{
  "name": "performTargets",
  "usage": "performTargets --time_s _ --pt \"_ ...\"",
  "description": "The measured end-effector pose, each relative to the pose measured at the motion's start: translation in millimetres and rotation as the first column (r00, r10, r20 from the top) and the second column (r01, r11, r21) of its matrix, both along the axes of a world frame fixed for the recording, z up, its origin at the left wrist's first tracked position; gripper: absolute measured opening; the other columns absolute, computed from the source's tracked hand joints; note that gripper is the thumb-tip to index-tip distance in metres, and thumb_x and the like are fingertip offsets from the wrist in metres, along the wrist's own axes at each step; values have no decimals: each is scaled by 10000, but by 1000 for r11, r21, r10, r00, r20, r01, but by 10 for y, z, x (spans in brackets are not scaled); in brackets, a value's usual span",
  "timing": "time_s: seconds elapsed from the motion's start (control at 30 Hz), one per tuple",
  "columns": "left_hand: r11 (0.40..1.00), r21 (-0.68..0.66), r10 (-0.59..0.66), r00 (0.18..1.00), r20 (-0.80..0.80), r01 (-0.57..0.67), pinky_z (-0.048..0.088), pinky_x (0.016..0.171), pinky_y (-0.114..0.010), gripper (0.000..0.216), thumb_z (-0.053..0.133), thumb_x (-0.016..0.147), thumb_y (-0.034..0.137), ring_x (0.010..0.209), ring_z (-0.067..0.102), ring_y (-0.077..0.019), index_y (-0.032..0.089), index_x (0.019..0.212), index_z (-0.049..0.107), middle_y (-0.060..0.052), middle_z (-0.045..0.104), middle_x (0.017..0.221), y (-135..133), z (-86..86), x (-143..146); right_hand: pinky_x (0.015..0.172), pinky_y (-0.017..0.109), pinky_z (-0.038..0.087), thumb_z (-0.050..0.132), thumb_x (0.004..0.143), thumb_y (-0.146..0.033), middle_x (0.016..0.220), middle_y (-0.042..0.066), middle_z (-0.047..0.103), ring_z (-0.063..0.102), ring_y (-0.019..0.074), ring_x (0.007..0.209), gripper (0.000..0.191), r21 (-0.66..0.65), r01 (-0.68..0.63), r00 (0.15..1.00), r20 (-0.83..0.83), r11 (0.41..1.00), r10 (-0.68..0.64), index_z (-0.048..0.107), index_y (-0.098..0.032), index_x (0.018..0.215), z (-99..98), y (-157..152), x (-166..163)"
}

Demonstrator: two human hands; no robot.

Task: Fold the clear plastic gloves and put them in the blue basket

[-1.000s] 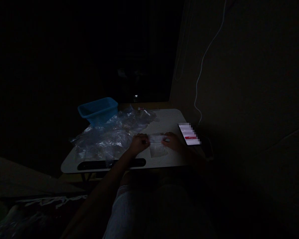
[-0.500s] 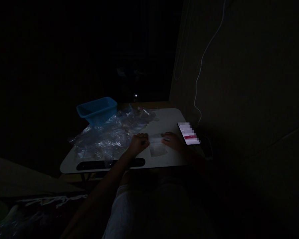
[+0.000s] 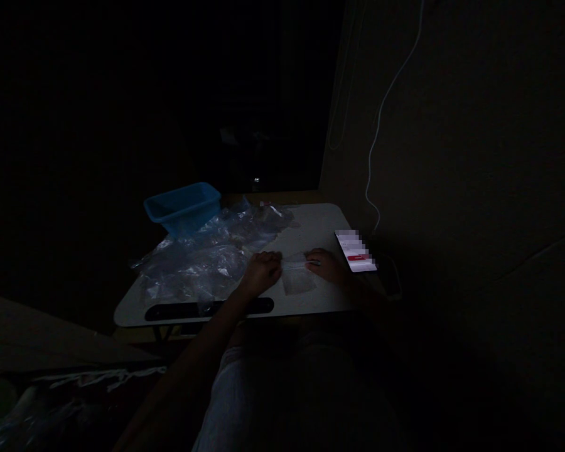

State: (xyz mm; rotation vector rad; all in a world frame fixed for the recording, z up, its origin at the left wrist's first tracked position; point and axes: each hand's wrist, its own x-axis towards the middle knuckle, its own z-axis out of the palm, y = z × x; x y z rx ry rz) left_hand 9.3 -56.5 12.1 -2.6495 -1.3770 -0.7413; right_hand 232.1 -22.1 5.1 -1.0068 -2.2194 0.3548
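A small clear plastic bag (image 3: 299, 280) lies on the white folding table (image 3: 306, 232), stretched between my hands. My left hand (image 3: 263, 271) is closed on the bag's upper left edge, its fingers curled. At the opposite edge my right hand (image 3: 327, 267) pinches the bag, with a pale strip showing by the fingertips. The scene is very dark, so the fine finger contact is hard to see. Left of my left hand spreads a heap of crumpled clear plastic bags (image 3: 202, 263).
A blue plastic basin (image 3: 183, 210) stands at the table's back left. A lit phone (image 3: 356, 251) lies by the right edge, and a white cable (image 3: 371, 150) hangs down the wall behind it. A black slot (image 3: 183, 310) runs along the table's front.
Almost nothing differs. Both hands keep their hold on the bag in the same place; the view has shifted very slightly.
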Motion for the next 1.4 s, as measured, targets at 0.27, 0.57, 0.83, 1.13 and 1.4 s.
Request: performTargets --time_s 0.27,0.57,0.83,1.13,1.4 --pt "1000 -28 -3 1000 27 4 418 801 -357 179 513 744 174 911 569 -201 191 874 634 -68 635 960 -9 7 12 658 265 438 586 580 -44 715 20 626 568 151 706 161 -28 -18 1000 -20 999 17 619 -170 675 -4 -3 20" --pt "997 -71 -35 994 101 42 440 804 -352 147 507 727 133 899 568 -189 193 788 627 -62 634 931 1 9 16 658 264 437 575 568 -34 698 13 622 566 146 691 164 -12 -71 995 -66 997 70 600 -178 643 -9 -22 16" --pt "997 -60 -50 990 131 58 448 822 -343 174 484 722 105 902 570 -181 188 788 622 -57 637 919 21 -11 4 714 281 451 601 666 -85 713 18 647 592 144 718 121 -44 -190 975 -124 981 183 638 -196 635 11 -26 20" --pt "995 -51 -74 986 151 82 441 846 -348 223 462 744 109 942 571 -176 191 857 636 -51 650 949 26 -21 -4 737 289 453 613 675 -96 735 18 663 602 148 733 132 -23 -185 979 -97 982 182 661 -207 625 14 -32 23" --pt "995 -49 -87 991 98 92 426 831 -347 213 437 787 167 935 563 -191 183 836 643 -71 642 904 -6 27 7 751 303 442 646 630 -93 780 28 668 600 165 772 143 0 -109 992 -67 994 108 660 -199 724 -4 -40 27"
